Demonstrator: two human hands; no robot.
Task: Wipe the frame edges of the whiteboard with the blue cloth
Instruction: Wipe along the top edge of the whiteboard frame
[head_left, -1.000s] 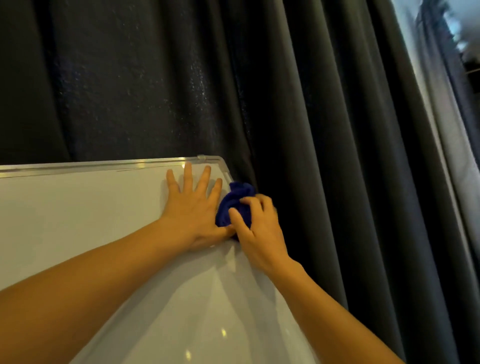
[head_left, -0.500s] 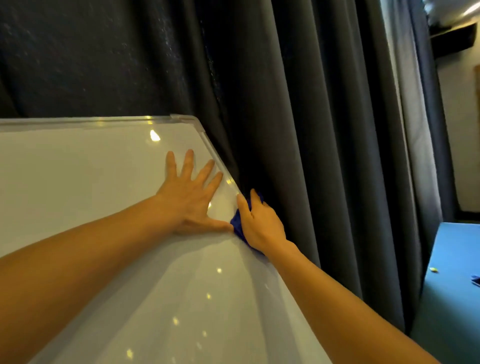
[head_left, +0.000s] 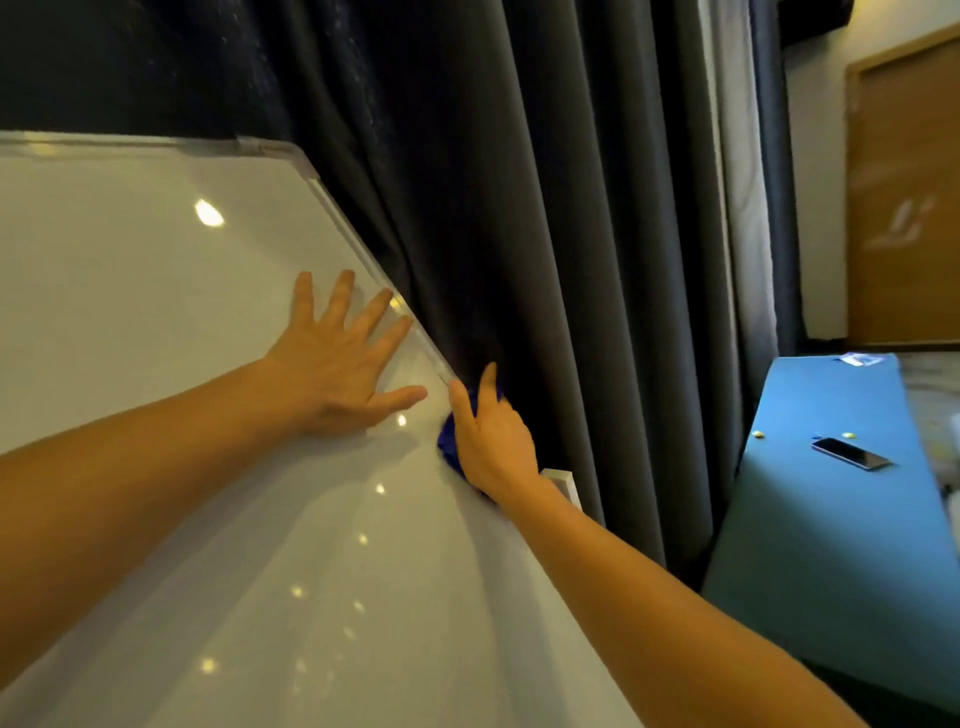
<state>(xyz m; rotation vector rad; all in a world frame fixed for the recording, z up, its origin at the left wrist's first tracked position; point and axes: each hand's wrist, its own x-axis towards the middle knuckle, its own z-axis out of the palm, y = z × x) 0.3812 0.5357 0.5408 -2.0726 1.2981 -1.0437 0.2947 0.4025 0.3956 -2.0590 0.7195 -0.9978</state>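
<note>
A whiteboard (head_left: 156, 291) with a silver frame fills the left of the head view, its right frame edge (head_left: 358, 254) slanting down toward the middle. My left hand (head_left: 337, 364) lies flat on the board with fingers spread, close to that edge. My right hand (head_left: 493, 441) presses the blue cloth (head_left: 448, 441) against the right frame edge, just below and right of the left hand. Most of the cloth is hidden under the palm; only a dark blue patch shows at the thumb side.
Dark grey curtains (head_left: 545, 234) hang right behind the board's right edge. A blue table (head_left: 831, 519) stands at the right with a phone (head_left: 852, 453) and small yellow bits on it. A wooden door (head_left: 904, 197) is at the far right. A white bracket (head_left: 563, 480) pokes out by my right wrist.
My right hand has slid the cloth down the right frame edge, away from the top corner. The left hand stays flat on the board. The view has swung right, showing the table.
</note>
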